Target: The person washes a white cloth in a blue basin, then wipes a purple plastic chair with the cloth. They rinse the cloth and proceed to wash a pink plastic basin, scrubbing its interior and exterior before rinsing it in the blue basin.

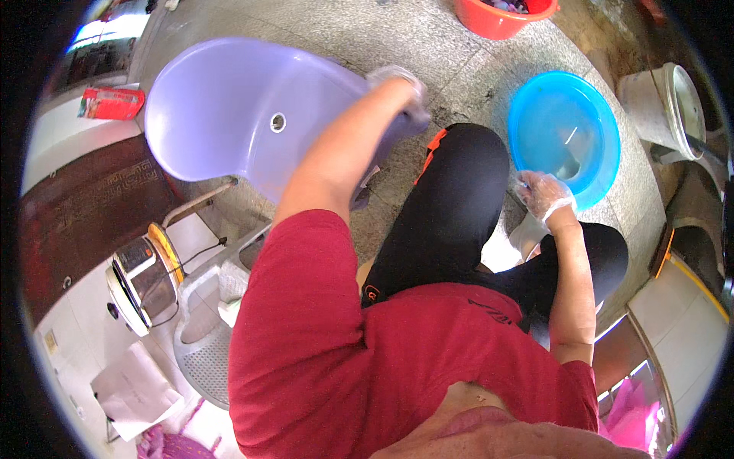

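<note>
My left hand [410, 94], in a clear plastic glove, is at the right edge of a purple moulded plastic seat shell [218, 109] with a round hole. The fingers are partly blurred and hidden, so its grip cannot be made out. My right hand [542, 194], gloved the same way, is beside the near left rim of a round blue plastic basin [610, 123], fingers bent; whether it holds anything is unclear. The basin seems to hold some water. A translucent whitish item [526, 234] lies just below my right hand, between my legs.
A red tub [496, 27] with dark contents stands at the top, a whitish bucket [648, 106] at the right. A grey plastic chair [209, 356] and a rice cooker [143, 281] are at the left. A red packet [112, 103] lies on a ledge. The floor is stone tiles [401, 34].
</note>
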The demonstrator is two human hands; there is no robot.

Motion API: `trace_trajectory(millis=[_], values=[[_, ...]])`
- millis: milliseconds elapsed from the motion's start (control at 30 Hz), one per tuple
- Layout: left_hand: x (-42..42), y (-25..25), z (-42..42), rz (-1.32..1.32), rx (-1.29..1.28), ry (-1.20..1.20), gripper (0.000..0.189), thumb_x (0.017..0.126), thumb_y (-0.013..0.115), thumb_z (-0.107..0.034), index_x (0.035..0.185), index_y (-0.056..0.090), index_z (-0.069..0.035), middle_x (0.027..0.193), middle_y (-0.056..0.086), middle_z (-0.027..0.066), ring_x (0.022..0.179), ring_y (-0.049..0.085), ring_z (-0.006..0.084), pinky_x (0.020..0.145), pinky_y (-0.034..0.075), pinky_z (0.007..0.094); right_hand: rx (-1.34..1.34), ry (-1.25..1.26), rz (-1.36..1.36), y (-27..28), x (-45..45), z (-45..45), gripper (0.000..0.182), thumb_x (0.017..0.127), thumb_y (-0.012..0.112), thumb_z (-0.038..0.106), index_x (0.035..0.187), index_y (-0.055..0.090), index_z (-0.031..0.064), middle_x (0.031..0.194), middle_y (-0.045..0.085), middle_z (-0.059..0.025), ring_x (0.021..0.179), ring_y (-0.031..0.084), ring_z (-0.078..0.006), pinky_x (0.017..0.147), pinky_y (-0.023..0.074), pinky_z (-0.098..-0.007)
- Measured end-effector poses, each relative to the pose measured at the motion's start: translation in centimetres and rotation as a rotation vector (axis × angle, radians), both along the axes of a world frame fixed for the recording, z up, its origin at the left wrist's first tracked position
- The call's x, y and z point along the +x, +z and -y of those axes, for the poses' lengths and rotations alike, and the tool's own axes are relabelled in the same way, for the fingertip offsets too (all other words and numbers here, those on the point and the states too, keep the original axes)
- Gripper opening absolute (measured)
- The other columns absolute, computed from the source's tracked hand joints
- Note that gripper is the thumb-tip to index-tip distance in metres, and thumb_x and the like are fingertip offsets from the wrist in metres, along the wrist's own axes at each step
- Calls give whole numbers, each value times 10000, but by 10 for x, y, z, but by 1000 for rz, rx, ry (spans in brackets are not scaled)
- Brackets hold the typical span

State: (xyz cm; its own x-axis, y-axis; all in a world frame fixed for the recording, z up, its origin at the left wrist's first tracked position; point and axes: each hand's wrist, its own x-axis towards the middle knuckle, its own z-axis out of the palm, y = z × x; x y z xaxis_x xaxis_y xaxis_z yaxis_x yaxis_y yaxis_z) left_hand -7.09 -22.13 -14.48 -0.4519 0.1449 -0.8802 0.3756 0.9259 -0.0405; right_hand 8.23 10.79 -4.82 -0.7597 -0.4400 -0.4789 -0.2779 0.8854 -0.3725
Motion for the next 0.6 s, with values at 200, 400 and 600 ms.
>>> trace_trajectory(millis=[200, 400, 600], values=[[41, 83, 6, -409, 258, 20, 273, 823, 574, -322, 911, 688, -90, 946, 653, 164, 861, 628, 300, 788, 485, 410, 104, -72, 71, 12, 6, -4, 262, 840, 550, 255, 1055, 591, 113, 993, 616, -189, 944, 573, -370, 806, 459, -445], [136, 122, 215, -924, -121, 501, 249, 852, 492, -199, 982, 625, -34, 980, 625, 198, 904, 602, 363, 782, 465, 464, 103, -26, 49, 1, 16, -8, 252, 849, 538, 257, 1051, 595, 117, 988, 622, -182, 948, 571, -378, 814, 454, -457], [263, 46, 269, -1126, 36, 920, 326, 749, 561, -75, 1053, 649, -152, 1132, 588, 155, 1112, 521, 314, 966, 393, 401, 179, -81, 85, 3, 21, -11, 261, 875, 500, 326, 1006, 602, 124, 980, 624, -181, 945, 569, -381, 793, 450, -468]])
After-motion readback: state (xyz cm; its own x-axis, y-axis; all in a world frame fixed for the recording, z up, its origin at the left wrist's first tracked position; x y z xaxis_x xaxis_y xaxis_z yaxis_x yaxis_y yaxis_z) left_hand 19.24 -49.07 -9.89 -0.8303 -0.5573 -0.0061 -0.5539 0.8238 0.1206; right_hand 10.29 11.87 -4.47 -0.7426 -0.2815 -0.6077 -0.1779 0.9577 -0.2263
